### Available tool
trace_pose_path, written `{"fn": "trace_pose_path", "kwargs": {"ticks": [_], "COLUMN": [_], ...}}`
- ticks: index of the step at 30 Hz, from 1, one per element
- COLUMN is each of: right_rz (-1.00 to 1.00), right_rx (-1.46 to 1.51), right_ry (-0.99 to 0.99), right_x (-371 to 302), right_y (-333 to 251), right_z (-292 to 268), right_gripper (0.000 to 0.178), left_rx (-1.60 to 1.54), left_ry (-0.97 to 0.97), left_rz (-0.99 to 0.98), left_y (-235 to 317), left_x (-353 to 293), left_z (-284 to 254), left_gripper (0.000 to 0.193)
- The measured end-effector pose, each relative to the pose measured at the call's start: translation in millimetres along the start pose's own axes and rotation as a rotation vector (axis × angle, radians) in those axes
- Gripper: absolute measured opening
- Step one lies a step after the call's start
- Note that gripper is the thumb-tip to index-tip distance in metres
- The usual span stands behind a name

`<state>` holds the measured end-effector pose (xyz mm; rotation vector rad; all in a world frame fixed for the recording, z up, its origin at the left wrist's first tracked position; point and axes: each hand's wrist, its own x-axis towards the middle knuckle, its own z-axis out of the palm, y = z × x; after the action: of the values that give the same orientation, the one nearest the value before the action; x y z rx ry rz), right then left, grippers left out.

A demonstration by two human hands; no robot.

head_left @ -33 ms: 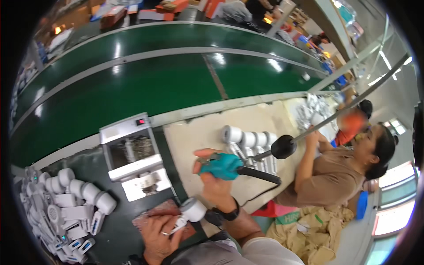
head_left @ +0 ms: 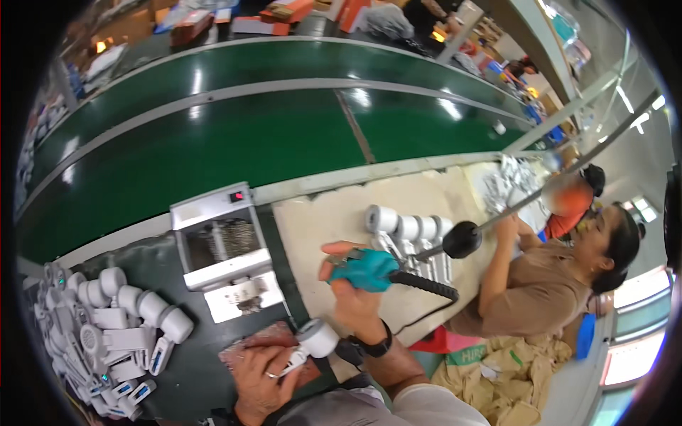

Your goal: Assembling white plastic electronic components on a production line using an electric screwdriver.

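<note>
Gripping a teal power tool [head_left: 366, 270] in the right hand [head_left: 356, 304], with thumb and fingers curled around the body, above the pale sheet [head_left: 312, 221] covering the right part of the worktop [head_left: 199, 369]. Trailing a ribbed black cable [head_left: 426, 285] from the tool's right end. Holding a white gadget [head_left: 318, 338] near the worktop's front edge in the left hand [head_left: 261, 378], with bent fingers closed over the slim handle, above a reddish pad [head_left: 273, 334], and with the round head toward the right wrist. Wearing a ring [head_left: 272, 375] on the left hand and a black watch [head_left: 382, 343] on the right wrist. Facing a metal box [head_left: 227, 266] with a red switch [head_left: 236, 197] at the worktop's far edge, with a green conveyor belt [head_left: 177, 156] beyond. Sharing the worktop's left edge with a heap of similar gadgets [head_left: 106, 341]. Showing also a row of white gadgets [head_left: 406, 228] on the pale sheet, just beyond the tool, beside a black knob [head_left: 462, 240]. Working alongside a person in a brown top [head_left: 538, 291], to the right, near tan sacks [head_left: 508, 376].
</note>
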<state>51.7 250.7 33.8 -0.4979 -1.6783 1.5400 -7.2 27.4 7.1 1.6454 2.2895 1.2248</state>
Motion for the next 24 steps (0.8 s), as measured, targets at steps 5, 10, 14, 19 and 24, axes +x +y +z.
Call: {"fn": "trace_pose_path", "kwargs": {"ticks": [5,10,14,19,24], "right_rz": [0.042,0.022,0.072,0.046,0.05], "right_rx": [0.099,-0.027,0.019,0.053,-0.079], "right_ry": [-0.112,-0.112,-0.073,-0.046,-0.051], "right_x": [-5.0,-11.1,-21.3,-40.6,-60.8], "right_y": [-4.1,-7.4,-23.2,-29.9,-28.9], "right_z": [9.6,10.7,5.7,-3.3,-26.0], "right_gripper": [0.045,0.045,0.049,0.048,0.045], "left_rx": [0.094,0.051,0.046,-0.017,0.013], "left_ry": [0.012,0.076,0.127,0.128,0.129], "left_rz": [-0.058,-0.014,0.011,-0.035,0.08], "left_y": [2.9,5.2,11.7,20.0,18.1], "left_x": [-8.5,-8.9,-6.9,-12.5,-19.2], "left_z": [-7.2,-7.9,-10.0,-10.4,-7.8], "left_gripper": [0.04,0.035,0.033,0.029,0.025]}}
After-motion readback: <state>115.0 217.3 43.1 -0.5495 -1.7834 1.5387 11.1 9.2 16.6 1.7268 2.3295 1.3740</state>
